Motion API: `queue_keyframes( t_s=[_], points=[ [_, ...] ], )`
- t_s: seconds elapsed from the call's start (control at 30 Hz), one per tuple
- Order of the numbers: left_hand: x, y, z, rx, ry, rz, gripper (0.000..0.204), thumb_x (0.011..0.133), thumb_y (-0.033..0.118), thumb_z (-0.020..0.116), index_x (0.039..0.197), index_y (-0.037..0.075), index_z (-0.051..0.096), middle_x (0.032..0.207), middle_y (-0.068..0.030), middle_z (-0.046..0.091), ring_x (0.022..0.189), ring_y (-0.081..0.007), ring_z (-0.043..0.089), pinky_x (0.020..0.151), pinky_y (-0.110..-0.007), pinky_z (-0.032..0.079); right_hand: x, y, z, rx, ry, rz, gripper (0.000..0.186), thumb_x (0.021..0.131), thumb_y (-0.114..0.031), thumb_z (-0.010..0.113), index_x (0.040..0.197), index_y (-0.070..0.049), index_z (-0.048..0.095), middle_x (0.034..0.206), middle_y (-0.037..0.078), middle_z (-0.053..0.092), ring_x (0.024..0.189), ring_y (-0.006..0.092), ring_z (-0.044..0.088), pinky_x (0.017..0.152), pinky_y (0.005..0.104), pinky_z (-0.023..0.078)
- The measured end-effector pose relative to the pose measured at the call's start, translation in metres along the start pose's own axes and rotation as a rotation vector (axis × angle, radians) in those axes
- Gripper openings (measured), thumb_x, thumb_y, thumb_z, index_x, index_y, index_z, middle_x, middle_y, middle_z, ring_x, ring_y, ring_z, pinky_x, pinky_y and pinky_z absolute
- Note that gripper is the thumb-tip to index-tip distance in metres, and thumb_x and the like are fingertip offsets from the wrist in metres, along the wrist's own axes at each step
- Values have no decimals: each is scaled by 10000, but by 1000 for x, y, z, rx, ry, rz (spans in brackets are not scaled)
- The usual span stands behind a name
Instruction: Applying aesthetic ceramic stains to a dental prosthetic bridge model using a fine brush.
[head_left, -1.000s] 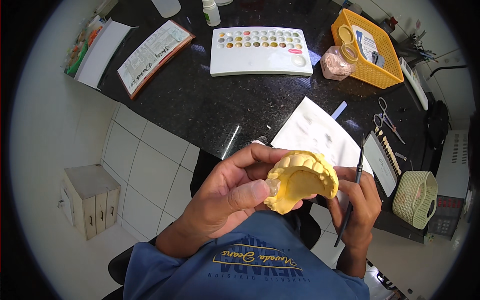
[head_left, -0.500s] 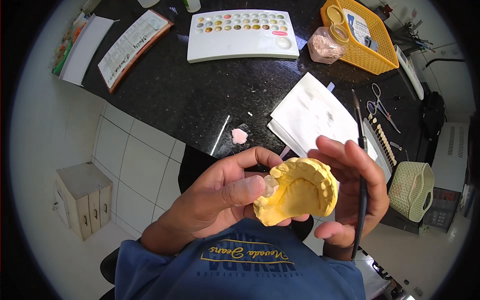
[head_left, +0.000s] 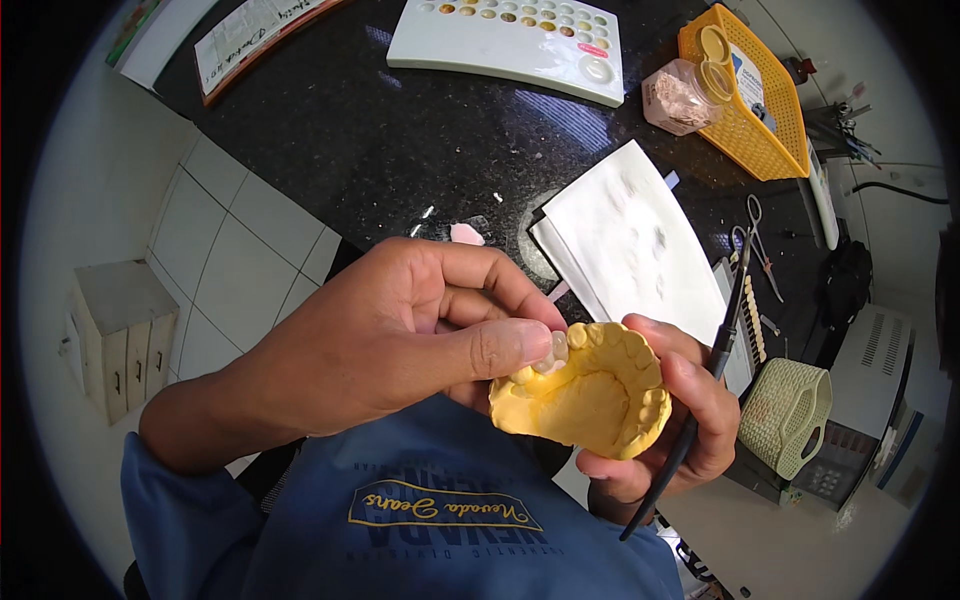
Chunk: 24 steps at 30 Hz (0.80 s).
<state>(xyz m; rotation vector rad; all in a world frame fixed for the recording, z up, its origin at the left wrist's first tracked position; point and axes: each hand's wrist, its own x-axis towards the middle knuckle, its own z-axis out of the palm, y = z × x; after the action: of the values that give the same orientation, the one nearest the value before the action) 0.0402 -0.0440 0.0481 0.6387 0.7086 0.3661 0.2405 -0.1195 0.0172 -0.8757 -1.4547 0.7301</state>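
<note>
A yellow plaster dental cast (head_left: 575,408) is held up in front of my chest, its arch of teeth facing up. My right hand (head_left: 700,420) grips the cast along its right side. A dark-handled brush (head_left: 722,345) also rests across those fingers, its tip pointing up and away. On the cast's left side, in the tooth row, sits a small translucent greyish tooth piece (head_left: 556,348). My left hand (head_left: 430,325) is closed on it, thumb on the near face; the fingers behind are partly hidden.
On the black countertop (head_left: 330,130) lie a pink lump (head_left: 466,234), a folded white cloth (head_left: 630,240) and scissor-like forceps (head_left: 760,245). Farther back are a white palette (head_left: 500,50), a jar of pink powder (head_left: 682,95) and a yellow basket (head_left: 780,145). A woven green basket (head_left: 785,415) stands right.
My right hand has closed round the cast's right side, where it was open beside it. My left hand has shifted its grip, thumb now on the tooth piece. The view has moved.
</note>
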Motion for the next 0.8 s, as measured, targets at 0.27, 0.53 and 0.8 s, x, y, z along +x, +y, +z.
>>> queue_keyframes(
  t_s=[0.27,0.53,0.8],
  points=[
    [-1,8,4,154,100,-30,183,900,113,603,961,-59,586,883,-116,656,733,-104,655,598,-189,549,1,1,0,-25,2,14,682,592,-198,893,1165,-1,581,1051,303,626,953,334,670,799,358,540],
    [0,13,6,155,95,-64,198,898,146,619,931,-47,591,839,-103,654,678,-83,644,575,-175,535,1,3,-2,15,9,19,734,561,-227,900,1176,3,571,1030,297,630,933,328,676,778,349,554],
    [0,10,5,181,82,-95,210,904,170,613,926,-36,581,818,-98,655,655,-78,644,574,-173,532,-1,4,0,21,54,25,724,556,-271,895,1139,28,588,999,287,641,902,315,684,764,341,557]
  ],
)
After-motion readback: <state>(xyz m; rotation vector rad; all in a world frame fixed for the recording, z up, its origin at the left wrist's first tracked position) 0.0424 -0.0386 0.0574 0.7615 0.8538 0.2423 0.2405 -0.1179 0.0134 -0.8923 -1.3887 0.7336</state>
